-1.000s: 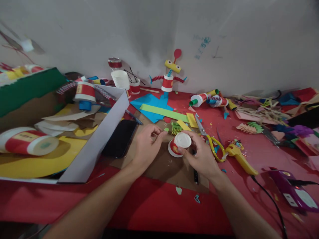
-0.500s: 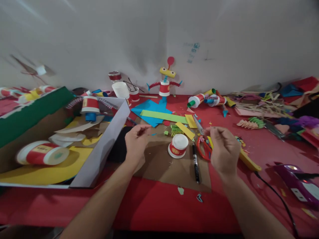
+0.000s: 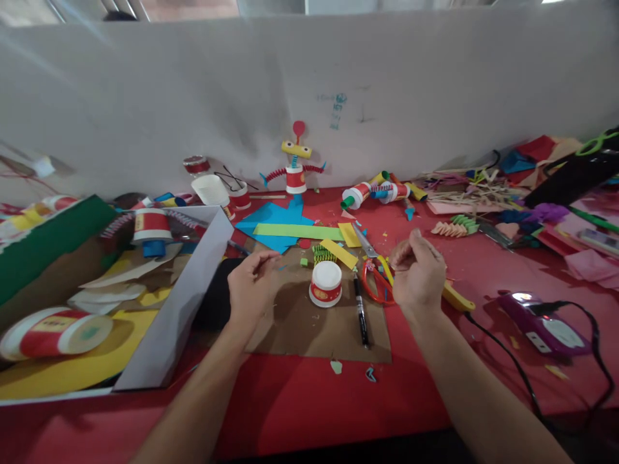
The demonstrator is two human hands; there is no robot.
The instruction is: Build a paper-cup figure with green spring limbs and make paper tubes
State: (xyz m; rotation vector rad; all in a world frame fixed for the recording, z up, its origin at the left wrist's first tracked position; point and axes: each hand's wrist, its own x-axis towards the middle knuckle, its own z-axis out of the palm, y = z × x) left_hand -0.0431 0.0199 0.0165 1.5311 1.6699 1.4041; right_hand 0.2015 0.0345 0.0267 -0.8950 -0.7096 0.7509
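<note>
My left hand [image 3: 252,283] hovers over the left side of a brown cardboard sheet [image 3: 294,335], its fingers curled and pressed together. My right hand [image 3: 418,274] is raised on the other side, with bent fingers and the thumb up. Whether either holds anything small, I cannot make out. Between them a red-and-white paper cup [image 3: 325,285] stands upside down on the cardboard. A black marker [image 3: 361,312] lies beside it. Red-handled scissors [image 3: 377,283] lie just left of my right hand, which partly hides a yellow corded tool [image 3: 458,298]. Behind the cup is a green folded paper spring [image 3: 324,253].
An open box [image 3: 181,296] with paper and cup pieces stands left. A paper-cup figure [image 3: 295,179] stands near the grey wall, behind blue paper [image 3: 265,225] and a green strip [image 3: 294,231]. A purple power socket [image 3: 544,325] with a cable and craft scraps lie right.
The view has shifted, so the table things appear further left and the wall's top edge shows. My right thumb has lifted away from the fingers. The cup and marker stay on the cardboard.
</note>
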